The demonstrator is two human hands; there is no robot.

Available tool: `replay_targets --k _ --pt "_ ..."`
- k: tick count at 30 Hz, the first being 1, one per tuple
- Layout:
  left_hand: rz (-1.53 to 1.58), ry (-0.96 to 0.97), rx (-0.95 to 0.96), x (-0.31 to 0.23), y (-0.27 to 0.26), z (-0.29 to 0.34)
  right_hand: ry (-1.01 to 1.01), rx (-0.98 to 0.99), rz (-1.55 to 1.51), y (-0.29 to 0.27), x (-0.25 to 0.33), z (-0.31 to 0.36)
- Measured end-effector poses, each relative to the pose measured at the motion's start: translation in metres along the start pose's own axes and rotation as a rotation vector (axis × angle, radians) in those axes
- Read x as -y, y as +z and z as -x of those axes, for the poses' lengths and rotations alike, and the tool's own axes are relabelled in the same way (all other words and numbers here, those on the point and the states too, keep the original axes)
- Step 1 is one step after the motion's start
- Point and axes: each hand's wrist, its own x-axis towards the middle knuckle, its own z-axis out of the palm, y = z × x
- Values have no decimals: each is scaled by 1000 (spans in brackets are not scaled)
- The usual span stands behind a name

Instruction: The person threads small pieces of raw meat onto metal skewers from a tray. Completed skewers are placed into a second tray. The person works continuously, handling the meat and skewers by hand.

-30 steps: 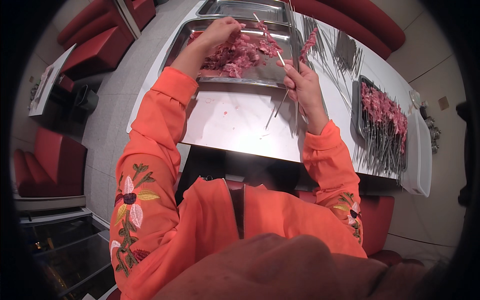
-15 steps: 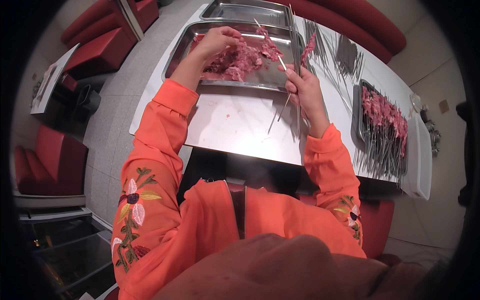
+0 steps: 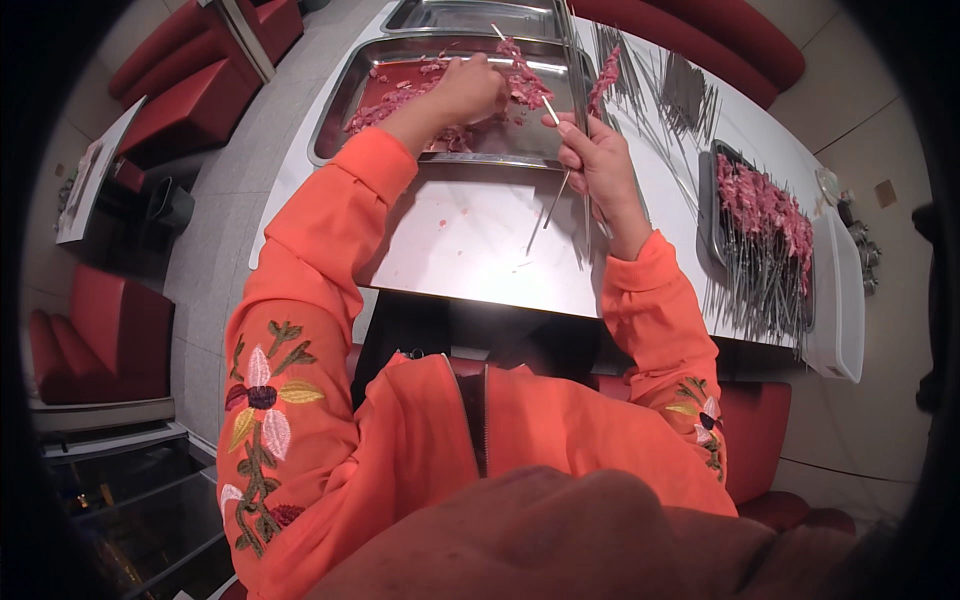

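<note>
Step in hand (by appearance): threading meat onto a skewer (image 3: 551, 112). The right hand (image 3: 597, 155) keeps its grip closed around the skewer, which slants over the near right part of the tray (image 3: 490, 159), threaded meat (image 3: 527, 88) below its tip. The left hand (image 3: 478, 90) is curled beside that meat; its grip cannot be determined (the hand's back masks the fingertips). The next move likely calls for a steady skewer and a piece aligned with the tip. Loose meat (image 3: 385, 108) lies in the tray, partly covered by the left forearm.

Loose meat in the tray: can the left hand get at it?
Likely yes: the left hand is at the meat, the tray is open on top, and the right hand is off to one side.
</note>
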Motion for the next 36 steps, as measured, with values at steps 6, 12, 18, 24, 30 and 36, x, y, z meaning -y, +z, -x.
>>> replay_targets --k 6,12,18,24,30,36 --pt "1346 -445 -69 33 -28 18 9 9 25 4 2 1" --pt "2062 -612 -290 30 -40 44 45 79 47 9 4 7" --pt "2229 -581 -380 38 -32 47 98 142 85 15 2 11" --pt "2120 -531 -469 35 -30 47 85 153 81 18 -3 10" --pt "2123 -452 -502 38 -25 46 99 154 86 20 -1 12" --pt "1985 -422 -556 30 -28 45 117 151 102 19 -1 12"
